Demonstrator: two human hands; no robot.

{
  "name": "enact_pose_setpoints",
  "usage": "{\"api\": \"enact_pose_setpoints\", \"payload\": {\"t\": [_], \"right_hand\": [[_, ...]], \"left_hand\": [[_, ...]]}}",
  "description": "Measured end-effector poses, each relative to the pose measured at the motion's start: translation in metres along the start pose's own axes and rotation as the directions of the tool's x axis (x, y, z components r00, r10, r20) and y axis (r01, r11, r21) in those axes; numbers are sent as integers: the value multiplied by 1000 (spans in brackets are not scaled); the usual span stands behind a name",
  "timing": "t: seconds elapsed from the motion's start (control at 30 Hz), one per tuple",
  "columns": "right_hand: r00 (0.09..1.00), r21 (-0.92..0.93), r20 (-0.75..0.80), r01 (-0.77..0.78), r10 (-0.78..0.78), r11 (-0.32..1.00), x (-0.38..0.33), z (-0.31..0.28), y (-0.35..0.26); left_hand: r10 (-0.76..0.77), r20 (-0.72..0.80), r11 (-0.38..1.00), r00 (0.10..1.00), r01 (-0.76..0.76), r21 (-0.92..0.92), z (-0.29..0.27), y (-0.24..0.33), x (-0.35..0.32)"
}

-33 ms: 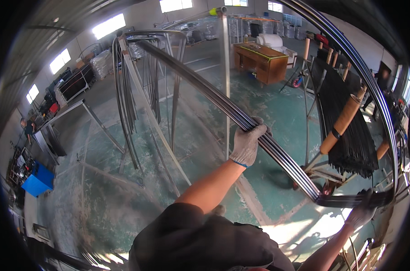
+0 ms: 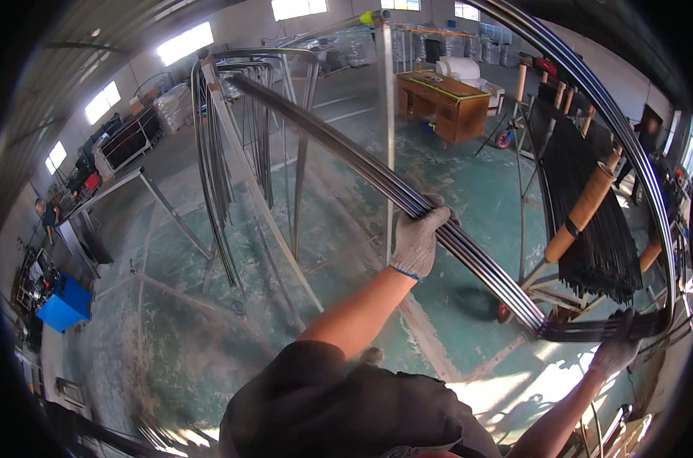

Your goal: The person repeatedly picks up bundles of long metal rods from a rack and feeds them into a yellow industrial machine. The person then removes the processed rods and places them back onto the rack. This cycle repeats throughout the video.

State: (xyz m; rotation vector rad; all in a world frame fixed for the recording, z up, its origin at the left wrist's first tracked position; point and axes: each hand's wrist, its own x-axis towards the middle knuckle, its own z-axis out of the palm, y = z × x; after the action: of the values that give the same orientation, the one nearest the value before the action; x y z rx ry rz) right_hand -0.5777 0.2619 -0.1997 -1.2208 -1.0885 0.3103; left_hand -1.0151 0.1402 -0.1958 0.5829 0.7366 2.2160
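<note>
A bundle of several bent metal tubes (image 2: pixel 354 158) spans the view in a wide U shape, with one long leg running to the far left and the other curving up the right side. My left hand (image 2: pixel 416 246), in a pale work glove, is closed around the long leg near its middle. At the short cross part by the bend, my gloved right hand (image 2: pixel 618 353) grips the same bundle; its fingertips are partly hidden. More bent tubes hang on a metal rack (image 2: pixel 235 145) at the left, close to the far end of the held leg.
A trolley at the right carries dark rods (image 2: pixel 583 221), with brown padded posts (image 2: pixel 583 210) around them. Beyond stands a wooden desk (image 2: pixel 445 107). An upright metal post (image 2: pixel 387 114) rises ahead. A blue box (image 2: pixel 64 301) and another person (image 2: pixel 48 215) are far left.
My right hand and the bend of the tubes have shifted very slightly. The surroundings sit a little further right in the view. Both hands keep their hold.
</note>
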Motion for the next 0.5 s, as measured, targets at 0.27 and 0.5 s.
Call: {"api": "enact_pose_setpoints", "payload": {"t": [0.27,0.5], "right_hand": [[884,-127,152,461,-442,878,18,225,-146],[579,143,292,761,-762,633,-28,402,-383]], "left_hand": [[74,-89,961,993,-94,-259,-101,60,124],[219,-42,905,975,-219,-365,-176,160,183]]}}
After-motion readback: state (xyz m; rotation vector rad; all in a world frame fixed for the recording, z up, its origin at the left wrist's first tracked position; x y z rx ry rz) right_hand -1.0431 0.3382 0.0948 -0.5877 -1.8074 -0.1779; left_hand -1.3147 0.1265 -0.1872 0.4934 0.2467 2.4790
